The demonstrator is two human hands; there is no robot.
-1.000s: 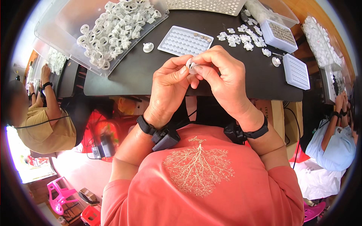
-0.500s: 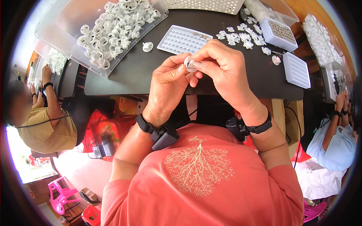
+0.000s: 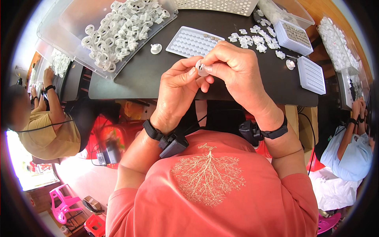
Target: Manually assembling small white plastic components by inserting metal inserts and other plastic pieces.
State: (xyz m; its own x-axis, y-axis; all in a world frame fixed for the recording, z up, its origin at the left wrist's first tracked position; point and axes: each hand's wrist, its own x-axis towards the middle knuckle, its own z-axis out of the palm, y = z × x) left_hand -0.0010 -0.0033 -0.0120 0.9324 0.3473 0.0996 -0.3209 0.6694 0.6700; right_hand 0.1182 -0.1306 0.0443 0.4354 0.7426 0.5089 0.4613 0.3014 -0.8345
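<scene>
Between my two hands, above the near part of the dark table, is a small round white plastic part [image 3: 202, 70]. My left hand [image 3: 179, 81] pinches its left side between thumb and forefinger. My right hand [image 3: 233, 65] is closed with thumb and fingertips against its right side; whether a smaller piece sits in those fingertips is hidden. Just beyond the hands lies a white tray with rows of small pockets [image 3: 185, 41], with a few small round metal pieces near its right end. A similar white part [image 3: 156, 49] rests on the table left of that tray.
At the far left stands a clear bin [image 3: 71, 47] heaped with white ring parts [image 3: 114, 37]. Small white clips [image 3: 258, 39] are scattered at the right, beside stacked trays [image 3: 293, 36] and another pocketed tray [image 3: 311, 75]. A perforated white basket [image 3: 217, 5] stands behind. Co-workers sit on both sides.
The white part has turned slightly between my fingers, and both hands have shifted a little to the right. Both hands keep their grip.
</scene>
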